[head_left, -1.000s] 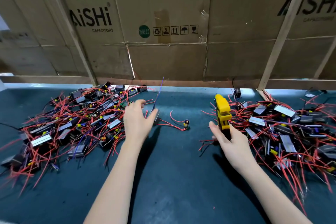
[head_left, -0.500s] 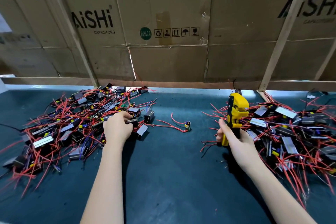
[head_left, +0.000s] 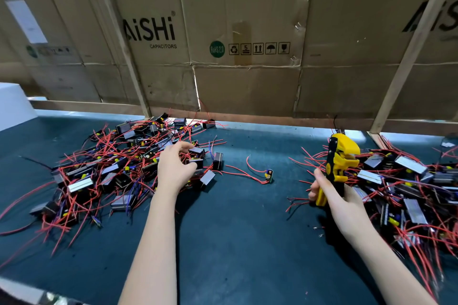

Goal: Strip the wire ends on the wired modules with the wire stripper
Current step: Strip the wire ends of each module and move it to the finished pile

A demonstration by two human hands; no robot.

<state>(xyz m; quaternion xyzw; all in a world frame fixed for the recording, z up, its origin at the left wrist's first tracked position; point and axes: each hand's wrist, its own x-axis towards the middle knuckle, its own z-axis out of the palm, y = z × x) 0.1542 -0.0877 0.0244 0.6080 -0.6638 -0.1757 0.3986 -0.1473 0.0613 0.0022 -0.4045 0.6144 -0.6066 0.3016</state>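
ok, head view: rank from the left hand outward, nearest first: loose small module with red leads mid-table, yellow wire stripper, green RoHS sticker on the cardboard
1. Loose small module: right of the left hand, mid-table.
2. Yellow wire stripper: farther right, held upright in the right hand.
3. Green RoHS sticker: on the cardboard wall behind the table.

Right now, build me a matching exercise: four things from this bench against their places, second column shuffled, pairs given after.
Things:
1. yellow-and-black wire stripper
2. lone small module with red wires
3. left hand
4. green round sticker

Places:
A. on the cardboard wall
B. on the left pile of modules
C. in the right hand
D. alone on the mat between the piles

Pairs: 1-C, 2-D, 3-B, 4-A
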